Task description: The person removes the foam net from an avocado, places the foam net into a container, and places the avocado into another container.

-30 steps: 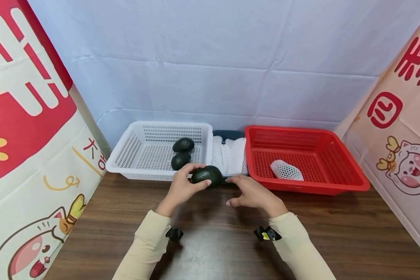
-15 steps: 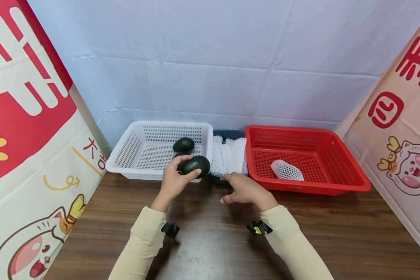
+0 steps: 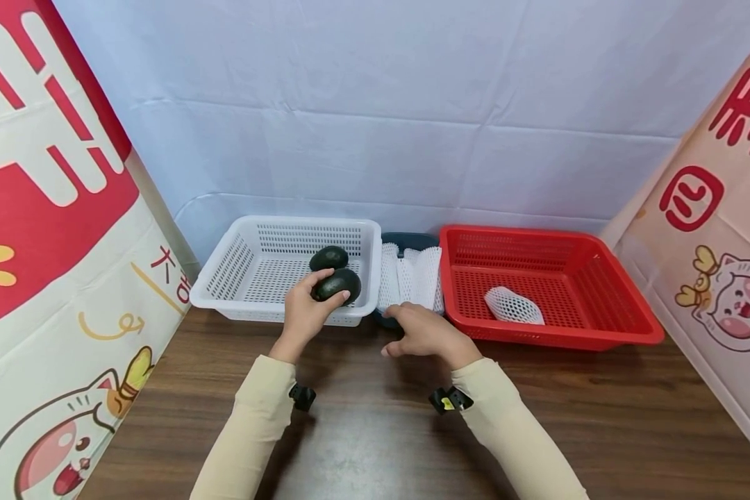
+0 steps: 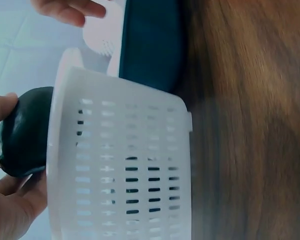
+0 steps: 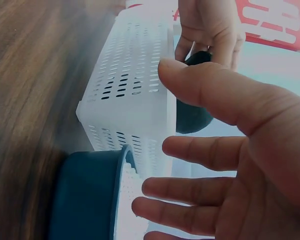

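Observation:
My left hand (image 3: 304, 309) grips a dark green avocado (image 3: 340, 285) between thumb and fingers, over the front rim of the white basket (image 3: 221, 305). In the left wrist view this avocado (image 4: 27, 132) shows just above the basket's edge. Behind it another avocado (image 3: 328, 258) lies inside the basket; a third one there is now hidden. My right hand (image 3: 428, 333) holds nothing, its fingers spread at the front of a dark blue container (image 3: 412, 240). White foam net sleeves (image 3: 420, 278) lie in that container.
To the right stands a red basket (image 3: 600, 278) with a white foam-netted item (image 3: 512, 305) inside. The baskets and container stand in a row along the back of the wooden table (image 3: 375, 430), before a pale cloth backdrop (image 3: 375, 139).
My left hand has carried the avocado leftward and slightly back, from in front of the blue container to the white basket. My right hand has shifted a little left.

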Available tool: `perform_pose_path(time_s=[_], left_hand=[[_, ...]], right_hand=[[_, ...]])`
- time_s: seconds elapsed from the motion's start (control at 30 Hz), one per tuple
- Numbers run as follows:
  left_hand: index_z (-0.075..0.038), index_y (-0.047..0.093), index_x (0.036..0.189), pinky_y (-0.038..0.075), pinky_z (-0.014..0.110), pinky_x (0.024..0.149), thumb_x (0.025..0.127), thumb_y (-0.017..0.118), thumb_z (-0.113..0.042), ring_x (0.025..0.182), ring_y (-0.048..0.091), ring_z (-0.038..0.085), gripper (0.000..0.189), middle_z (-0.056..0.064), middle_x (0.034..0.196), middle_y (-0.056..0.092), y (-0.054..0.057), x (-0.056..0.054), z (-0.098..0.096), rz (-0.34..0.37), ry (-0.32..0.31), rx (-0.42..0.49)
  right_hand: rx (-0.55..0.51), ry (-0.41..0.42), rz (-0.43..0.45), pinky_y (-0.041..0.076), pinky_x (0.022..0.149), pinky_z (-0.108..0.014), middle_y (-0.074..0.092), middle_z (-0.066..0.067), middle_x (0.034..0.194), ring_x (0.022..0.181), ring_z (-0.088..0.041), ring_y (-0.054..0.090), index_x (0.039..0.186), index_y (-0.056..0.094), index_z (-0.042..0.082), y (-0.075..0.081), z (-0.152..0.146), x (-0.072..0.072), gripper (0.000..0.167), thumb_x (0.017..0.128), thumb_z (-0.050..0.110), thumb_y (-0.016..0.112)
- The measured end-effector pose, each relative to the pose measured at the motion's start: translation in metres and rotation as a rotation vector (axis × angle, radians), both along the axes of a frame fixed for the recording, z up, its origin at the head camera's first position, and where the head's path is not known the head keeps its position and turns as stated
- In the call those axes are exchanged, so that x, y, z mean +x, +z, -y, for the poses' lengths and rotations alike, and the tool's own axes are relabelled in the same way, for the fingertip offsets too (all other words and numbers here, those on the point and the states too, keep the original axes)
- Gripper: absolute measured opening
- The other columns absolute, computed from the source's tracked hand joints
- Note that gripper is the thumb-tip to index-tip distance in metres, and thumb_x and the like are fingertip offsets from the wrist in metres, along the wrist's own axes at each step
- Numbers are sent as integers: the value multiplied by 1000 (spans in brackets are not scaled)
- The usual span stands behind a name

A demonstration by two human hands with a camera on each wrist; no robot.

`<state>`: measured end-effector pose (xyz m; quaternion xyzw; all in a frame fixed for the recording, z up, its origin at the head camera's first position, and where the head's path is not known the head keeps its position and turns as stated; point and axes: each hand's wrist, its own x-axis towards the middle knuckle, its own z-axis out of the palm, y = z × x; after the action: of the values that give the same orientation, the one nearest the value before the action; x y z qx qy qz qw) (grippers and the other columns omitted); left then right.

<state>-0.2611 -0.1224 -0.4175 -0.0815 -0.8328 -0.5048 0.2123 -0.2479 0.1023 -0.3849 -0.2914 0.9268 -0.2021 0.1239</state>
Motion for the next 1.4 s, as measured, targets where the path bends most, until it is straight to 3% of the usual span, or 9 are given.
perform_pose_path(time_s=[0.17,0.37,0.6,1.03,1.2,1.4], left_hand=[[-2,65,114,44,46,83,71,81,-18,103,55,32,48,16,111,61,-4,-8,0,-23,11,-91],[-3,65,112,44,46,83,72,81,-20,102,55,33,46,15,110,60,-9,-18,-1,27,19,-197],[-2,65,112,45,44,78,74,79,-17,94,55,33,43,18,103,60,-7,-18,0,64,-15,-231],[-2,64,112,45,43,80,76,77,-18,97,55,32,42,17,106,60,-3,-15,3,52,-47,-279],[-4,63,116,45,42,83,80,74,-26,103,54,30,44,14,113,58,2,-10,2,25,-101,-465],[-8,67,109,49,42,72,81,71,-33,92,59,28,38,12,109,60,6,-4,-3,-109,-144,-687]], right_hand=[[4,-9,-2,43,89,-38,57,-10,117,105,-22,52,125,56,2,3,4,-3,63,74,31,78],[17,-14,-3,44,88,-36,58,-8,114,102,-20,53,124,56,2,5,7,-4,63,74,32,78],[24,-19,6,43,89,-37,57,-9,116,104,-21,52,126,55,3,6,9,-4,64,74,33,78],[2,-30,24,42,91,-38,57,-8,117,106,-21,51,126,55,3,7,8,-2,64,74,32,79],[18,-37,2,44,87,-42,56,-10,118,106,-24,51,126,55,3,8,5,0,65,73,33,79],[53,-55,-48,40,88,-50,56,-11,119,107,-27,50,125,56,5,13,-4,3,61,75,33,76]])
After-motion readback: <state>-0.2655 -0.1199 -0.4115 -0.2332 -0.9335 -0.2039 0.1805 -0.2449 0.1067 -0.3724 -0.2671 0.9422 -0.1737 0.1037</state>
